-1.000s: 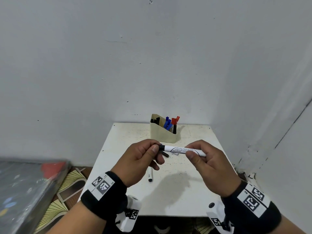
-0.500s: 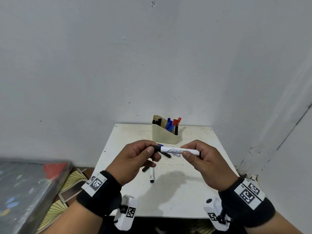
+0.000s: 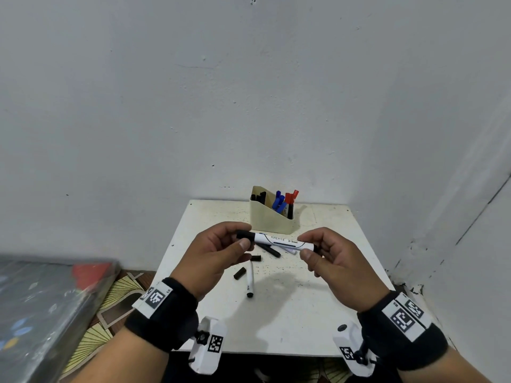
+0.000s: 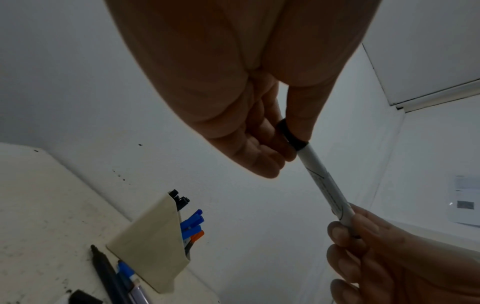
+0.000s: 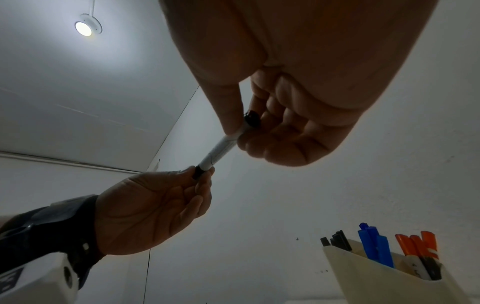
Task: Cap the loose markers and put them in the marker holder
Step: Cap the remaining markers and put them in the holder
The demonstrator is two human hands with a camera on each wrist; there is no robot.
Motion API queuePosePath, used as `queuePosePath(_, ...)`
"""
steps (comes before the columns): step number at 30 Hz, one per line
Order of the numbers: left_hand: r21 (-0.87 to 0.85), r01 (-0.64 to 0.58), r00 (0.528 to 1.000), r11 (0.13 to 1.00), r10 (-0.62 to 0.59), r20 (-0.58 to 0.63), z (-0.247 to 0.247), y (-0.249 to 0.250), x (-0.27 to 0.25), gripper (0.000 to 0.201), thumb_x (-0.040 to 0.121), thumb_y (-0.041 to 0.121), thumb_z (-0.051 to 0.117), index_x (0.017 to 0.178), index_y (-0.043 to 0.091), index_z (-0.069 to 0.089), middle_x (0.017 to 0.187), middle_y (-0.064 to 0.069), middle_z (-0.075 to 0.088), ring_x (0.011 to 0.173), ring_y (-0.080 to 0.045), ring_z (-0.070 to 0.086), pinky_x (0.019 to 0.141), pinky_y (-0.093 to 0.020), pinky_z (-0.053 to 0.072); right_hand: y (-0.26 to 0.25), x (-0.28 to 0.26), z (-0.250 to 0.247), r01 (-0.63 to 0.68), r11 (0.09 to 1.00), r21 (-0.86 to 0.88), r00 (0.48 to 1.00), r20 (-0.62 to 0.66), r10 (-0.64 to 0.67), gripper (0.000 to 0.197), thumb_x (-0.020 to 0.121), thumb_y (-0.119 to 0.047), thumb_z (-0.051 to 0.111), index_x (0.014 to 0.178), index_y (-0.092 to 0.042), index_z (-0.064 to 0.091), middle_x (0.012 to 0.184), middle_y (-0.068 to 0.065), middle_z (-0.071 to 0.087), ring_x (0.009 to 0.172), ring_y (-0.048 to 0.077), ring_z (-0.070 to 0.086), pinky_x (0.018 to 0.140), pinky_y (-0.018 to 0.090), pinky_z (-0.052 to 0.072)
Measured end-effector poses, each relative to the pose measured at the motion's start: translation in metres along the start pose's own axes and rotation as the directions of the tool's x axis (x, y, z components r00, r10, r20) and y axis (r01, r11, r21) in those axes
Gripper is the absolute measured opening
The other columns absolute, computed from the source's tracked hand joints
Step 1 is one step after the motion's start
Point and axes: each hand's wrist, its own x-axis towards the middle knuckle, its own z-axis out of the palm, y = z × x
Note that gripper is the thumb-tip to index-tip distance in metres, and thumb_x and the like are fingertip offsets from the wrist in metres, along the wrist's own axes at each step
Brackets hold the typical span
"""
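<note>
While held: marker (image 3: 282, 241), seemingly mid-table.

Head view looks down on the desk (image 3: 276, 322); both wrist views look upward, close; all share the marker holder (image 3: 269, 218).

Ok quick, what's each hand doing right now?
Left hand: pinching the black cap end of the white marker.
Right hand: holding the marker's other end.

We cannot read the small print on the white marker (image 3: 283, 241), and its ends are hidden inside the left hand (image 3: 213, 252) and right hand (image 3: 337, 261). The marker holder (image 3: 269, 217) conceals the lower bodies of its markers.
</note>
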Motion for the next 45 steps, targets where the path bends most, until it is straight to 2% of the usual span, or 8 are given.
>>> queuePosePath(6, -0.079, 0.038, 0.999, 0.996, -0.038, 0.002, -0.001, -0.004, 0.002, 0.029, 0.085, 0.007, 0.067, 0.114, 0.007, 0.070, 0.110, -0.016, 0.074, 0.105, -0.027, 0.071, 0.090, -0.038, 0.059, 0.010, 0.003, 0.004, -0.024, 1.000, -0.017, 1.000, -0.013, 0.024, 0.019, 0.090, -0.027, 0.070, 0.105, -0.038, 0.070, 0.089, 0.014, 0.064, 0.083, 0.039, 0.061, 0.073, 0.048, 0.054)
queuePosePath(12, 0.015, 0.027, 0.997, 1.000, -0.026, -0.067, 0.003, -0.009, 0.006, 0.029, 0.090, -0.007, 0.070, 0.115, 0.007, 0.069, 0.094, -0.011, 0.077, 0.085, -0.023, 0.073, 0.090, -0.044, 0.058, 0.019, 0.005, 0.010, -0.043, 0.970, -0.240, 0.997, 0.044, 0.055, 0.016, 0.092, -0.027, 0.072, 0.101, -0.039, 0.067, 0.097, -0.015, 0.068, 0.074, 0.017, 0.061, 0.067, 0.028, 0.051)
queuePosePath(15, 0.105, 0.050, 0.995, 0.993, -0.041, -0.088, 0.010, -0.015, 0.008, 0.027, 0.090, -0.004, 0.073, 0.113, 0.010, 0.071, 0.083, -0.011, 0.074, 0.078, -0.024, 0.070, 0.086, -0.051, 0.050, 0.017, 0.012, 0.025, 0.017, 0.939, -0.343, 0.996, 0.083, 0.013, 0.027, 0.091, -0.034, 0.072, 0.115, -0.040, 0.062, 0.105, -0.019, 0.067, 0.091, 0.011, 0.061, 0.073, 0.021, 0.045)
queuePosePath(20, 0.247, 0.053, 0.997, 0.968, -0.035, -0.075, 0.019, -0.018, 0.014, 0.028, 0.090, 0.000, 0.074, 0.111, 0.018, 0.070, 0.082, -0.011, 0.078, 0.078, -0.022, 0.072, 0.075, -0.032, 0.057, 0.012, 0.029, 0.044, 0.037, 0.947, -0.319, 0.981, 0.191, 0.026, 0.050, 0.094, -0.023, 0.069, 0.132, -0.052, 0.054, 0.090, -0.015, 0.065, 0.070, 0.012, 0.061, 0.063, 0.023, 0.052)
queuePosePath(23, 0.256, 0.120, 0.987, 0.959, -0.089, -0.132, 0.012, -0.026, 0.021, 0.025, 0.092, 0.010, 0.075, 0.114, 0.020, 0.068, 0.090, -0.010, 0.080, 0.085, -0.026, 0.075, 0.078, -0.035, 0.059, 0.014, 0.045, 0.042, 0.007, 0.943, -0.332, 0.989, 0.140, 0.041, 0.047, 0.093, -0.022, 0.070, 0.128, -0.048, 0.055, 0.087, -0.013, 0.069, 0.069, 0.009, 0.065, 0.066, 0.022, 0.054)
queuePosePath(32, 0.552, 0.340, 0.928, 0.762, -0.177, -0.328, -0.048, -0.098, 0.042, 0.002, 0.092, 0.023, 0.072, 0.090, 0.025, 0.072, 0.084, 0.001, 0.077, 0.082, -0.019, 0.071, 0.082, -0.041, 0.058, 0.032, 0.166, 0.015, -0.102, 0.943, -0.316, 0.968, -0.248, 0.021, 0.018, 0.096, -0.025, 0.066, 0.103, -0.033, 0.051, 0.085, -0.003, 0.074, 0.072, 0.013, 0.073, 0.074, 0.044, 0.062)
queuePosePath(41, 0.741, 0.399, 0.916, 0.539, -0.195, -0.352, -0.066, -0.130, 0.070, 0.005, 0.093, 0.029, 0.066, 0.089, 0.025, 0.066, 0.087, 0.008, 0.069, 0.086, -0.015, 0.065, 0.081, -0.033, 0.054, 0.052, 0.282, 0.039, -0.076, 0.896, -0.437, 0.946, -0.316, -0.073, 0.018, 0.091, -0.020, 0.065, 0.105, -0.023, 0.054, 0.095, -0.009, 0.067, 0.084, 0.013, 0.067, 0.076, 0.025, 0.053)
queuePosePath(45, 0.780, 0.382, 0.924, 0.495, -0.220, -0.313, -0.068, -0.135, 0.074, 0.009, 0.094, 0.032, 0.065, 0.099, 0.024, 0.067, 0.095, 0.009, 0.068, 0.094, -0.016, 0.063, 0.087, -0.034, 0.052, 0.072, 0.295, 0.053, -0.124, 0.848, -0.515, 0.969, -0.248, -0.009, 0.018, 0.091, -0.018, 0.066, 0.105, -0.019, 0.056, 0.091, -0.007, 0.065, 0.072, 0.006, 0.063, 0.057, 0.014, 0.045)
